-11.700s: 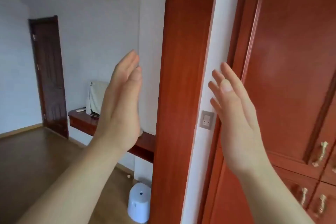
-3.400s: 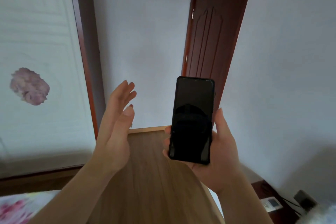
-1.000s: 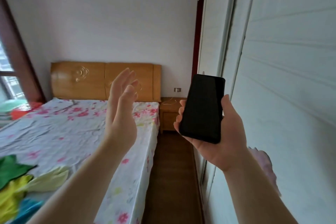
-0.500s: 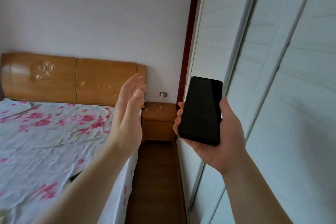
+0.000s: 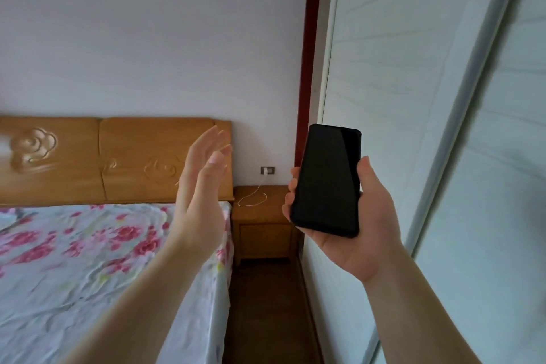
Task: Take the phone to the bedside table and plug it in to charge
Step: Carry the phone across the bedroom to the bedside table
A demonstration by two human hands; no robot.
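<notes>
A black phone (image 5: 326, 179) with a dark screen stands upright in my right hand (image 5: 362, 216), which grips it from below and the sides. My left hand (image 5: 201, 195) is raised beside it, flat and empty, fingers pointing up. Ahead, in the corner between bed and wardrobe, sits the wooden bedside table (image 5: 263, 226). A thin white charging cable (image 5: 254, 198) lies looped on its top. It runs up to a white plug in the wall socket (image 5: 267, 170) just above the table.
A bed (image 5: 88, 260) with a floral sheet and a carved wooden headboard (image 5: 112, 159) fills the left. White sliding wardrobe doors (image 5: 428, 127) line the right. A narrow strip of dark wooden floor (image 5: 263, 310) runs between them towards the bedside table.
I have come closer along the gap beside the bed; the bedside table, socket and cable look larger. My hands keep the same pose, phone still in the right one.
</notes>
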